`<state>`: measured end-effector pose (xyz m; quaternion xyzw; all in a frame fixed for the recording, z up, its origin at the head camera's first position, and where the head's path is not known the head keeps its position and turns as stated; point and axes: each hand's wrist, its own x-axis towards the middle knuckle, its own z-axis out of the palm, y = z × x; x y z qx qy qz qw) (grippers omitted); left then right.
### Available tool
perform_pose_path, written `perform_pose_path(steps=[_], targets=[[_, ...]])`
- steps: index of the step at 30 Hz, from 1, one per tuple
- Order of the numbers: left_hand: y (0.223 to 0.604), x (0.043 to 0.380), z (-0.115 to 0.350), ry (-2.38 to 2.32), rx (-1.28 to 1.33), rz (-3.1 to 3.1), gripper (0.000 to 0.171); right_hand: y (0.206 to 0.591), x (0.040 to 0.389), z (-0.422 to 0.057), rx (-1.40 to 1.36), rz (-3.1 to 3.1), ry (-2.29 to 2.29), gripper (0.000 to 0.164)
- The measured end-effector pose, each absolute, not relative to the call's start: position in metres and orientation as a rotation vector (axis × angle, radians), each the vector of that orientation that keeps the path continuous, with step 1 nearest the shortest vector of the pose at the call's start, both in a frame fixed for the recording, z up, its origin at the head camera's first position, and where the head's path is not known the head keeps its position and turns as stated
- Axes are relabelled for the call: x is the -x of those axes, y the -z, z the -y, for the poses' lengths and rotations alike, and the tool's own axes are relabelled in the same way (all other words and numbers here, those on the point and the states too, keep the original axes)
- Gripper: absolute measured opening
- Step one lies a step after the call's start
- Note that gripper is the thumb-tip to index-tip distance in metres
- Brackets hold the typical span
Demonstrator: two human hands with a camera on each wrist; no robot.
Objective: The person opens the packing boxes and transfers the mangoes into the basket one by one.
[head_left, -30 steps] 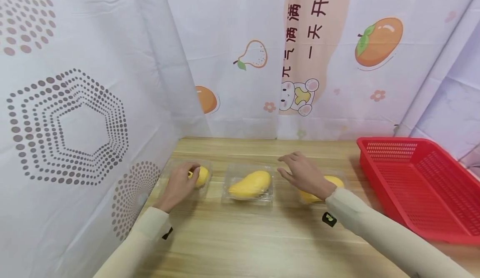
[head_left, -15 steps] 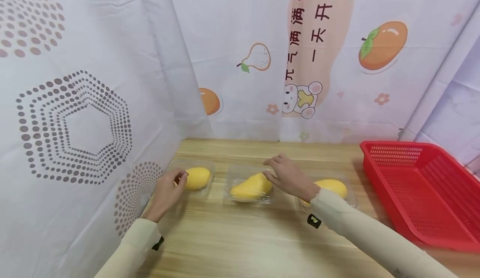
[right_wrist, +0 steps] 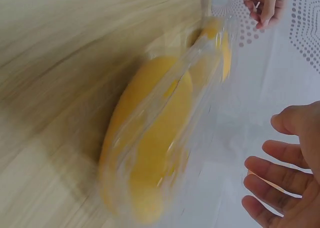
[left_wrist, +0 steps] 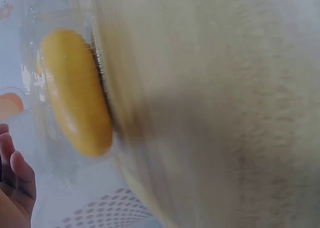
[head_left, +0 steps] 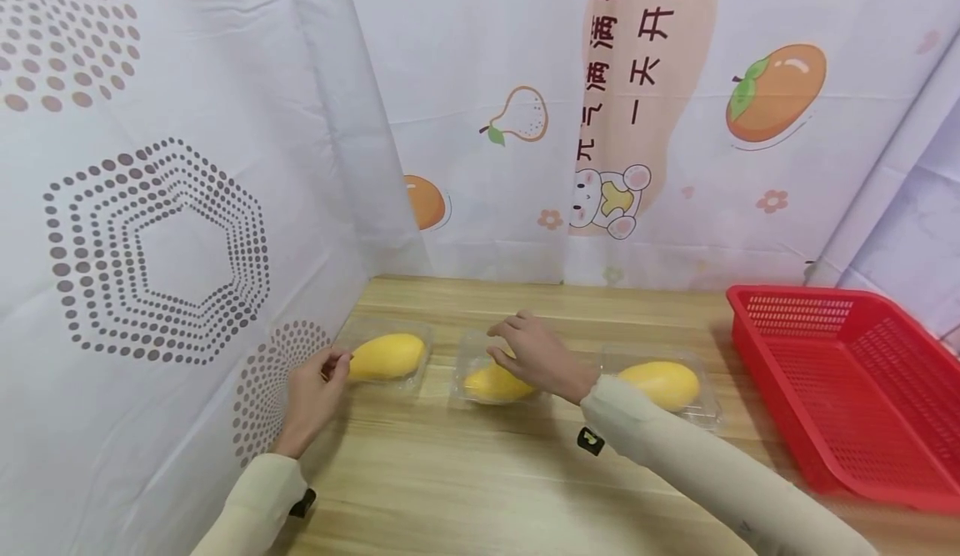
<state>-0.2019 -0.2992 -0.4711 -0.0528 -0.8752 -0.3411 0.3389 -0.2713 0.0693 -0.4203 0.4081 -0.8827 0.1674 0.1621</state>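
Observation:
Three yellow mangoes sit in a row, each inside its own clear plastic box. At the near left edge of the left box (head_left: 422,331), my left hand (head_left: 311,393) hovers with loosely bent fingers and holds nothing. The left mango (head_left: 390,356) is in full view beside it. My right hand (head_left: 540,360) is over the middle box (head_left: 468,346), fingers spread and empty, hiding part of the middle mango (head_left: 493,383). In the right wrist view, a gap shows between the right fingers (right_wrist: 272,175) and the box. The right mango (head_left: 663,385) lies partly behind the right sleeve.
A red plastic basket (head_left: 817,423) with perforated sides stands at the right of the wooden table (head_left: 450,481). Printed white curtains (head_left: 480,197) hang behind the table and along its left side.
My right hand has moved left from above the right box to above the middle one. My left hand has drawn back toward the left and nearer, uncovering the left mango.

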Motion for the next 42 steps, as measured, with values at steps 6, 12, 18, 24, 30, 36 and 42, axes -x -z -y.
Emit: perform_pose_path(steps=[6,12,18,24,30,36,42], targets=[[0.474,0.197,0.303,0.959,-0.039,2.295,0.009,0.413,0.267,-0.044,-1.227,2.556,-0.486,0.027],[0.475,0.194,0.307,0.995,-0.133,2.324,0.01,0.41,0.263,-0.018,-1.264,2.497,-0.417,0.026],[0.477,0.19,0.313,0.995,-0.213,2.363,0.011,0.408,0.261,0.008,-1.327,2.484,-0.373,0.027],[0.479,0.185,0.316,0.989,-0.307,2.411,0.014,0.404,0.259,0.029,-1.366,2.507,-0.353,0.029],[0.482,0.184,0.319,1.031,-0.382,2.416,0.013,0.404,0.255,0.047,-1.404,2.501,-0.312,0.03],[0.485,0.183,0.322,1.123,-0.433,2.45,0.016,0.409,0.25,0.065,-1.404,2.514,-0.212,0.03],[0.487,0.182,0.33,1.148,-0.513,2.496,0.016,0.411,0.242,0.084,-1.442,2.494,-0.143,0.023]])
